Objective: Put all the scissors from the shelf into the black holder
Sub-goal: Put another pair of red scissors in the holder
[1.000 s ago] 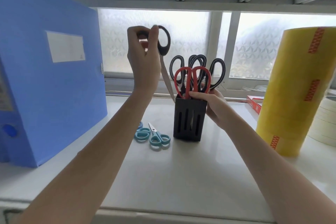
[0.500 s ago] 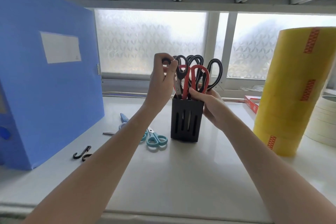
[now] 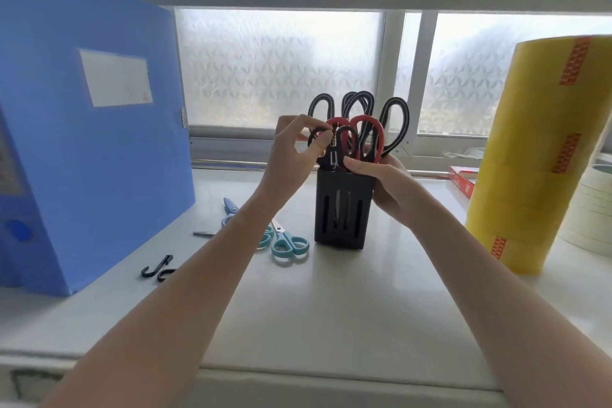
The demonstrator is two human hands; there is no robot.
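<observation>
On a white shelf before a frosted window, a slotted black plastic holder stands upright, crowded with black-handled scissors and red-handled scissors. The left hand pinches the loop of a small black-handled pair of scissors standing blades-down in the holder, while the right hand grips the holder's rim and right side. Two teal-handled scissors lie flat on the shelf just left of the holder, near a tall blue file box. Stacked rolls of yellow tape stand at right.
</observation>
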